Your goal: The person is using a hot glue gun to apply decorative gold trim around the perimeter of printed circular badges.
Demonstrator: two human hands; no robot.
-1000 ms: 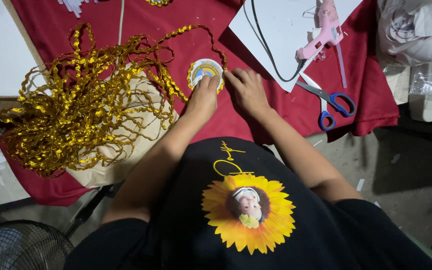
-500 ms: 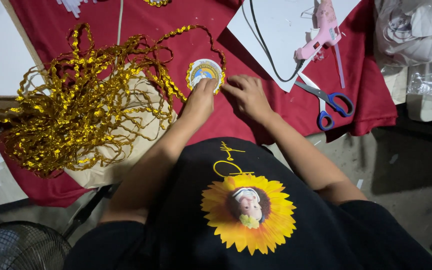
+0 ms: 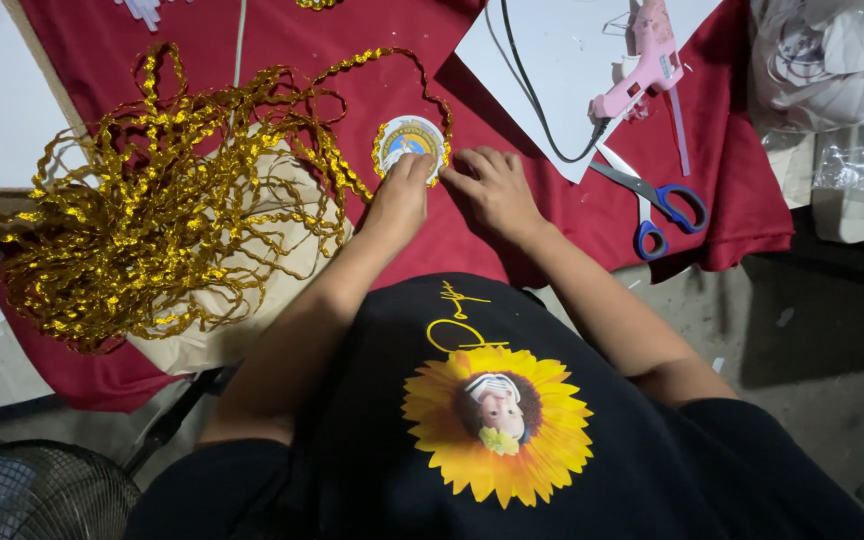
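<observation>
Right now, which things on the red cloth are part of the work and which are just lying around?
In use:
round badge under both hands' fingertips
gold sequin trim, one strand running round the badge edge
left hand
right hand

Lying about:
pink glue gun on white sheet
blue-handled scissors
fan

A small round badge (image 3: 410, 143) lies flat on the red cloth, its printed face up: a white disc with a blue-toned picture in the middle. A border of gold sequin trim (image 3: 167, 215) runs around its rim, covering the left and lower edge. From the disc's right side the same trim rises in a loop above the badge, then trails leftward into a big loose tangle of shiny gold loops. That tangle rests partly on the red cloth and partly on a sheet of tan paper, well left of the badge.
</observation>
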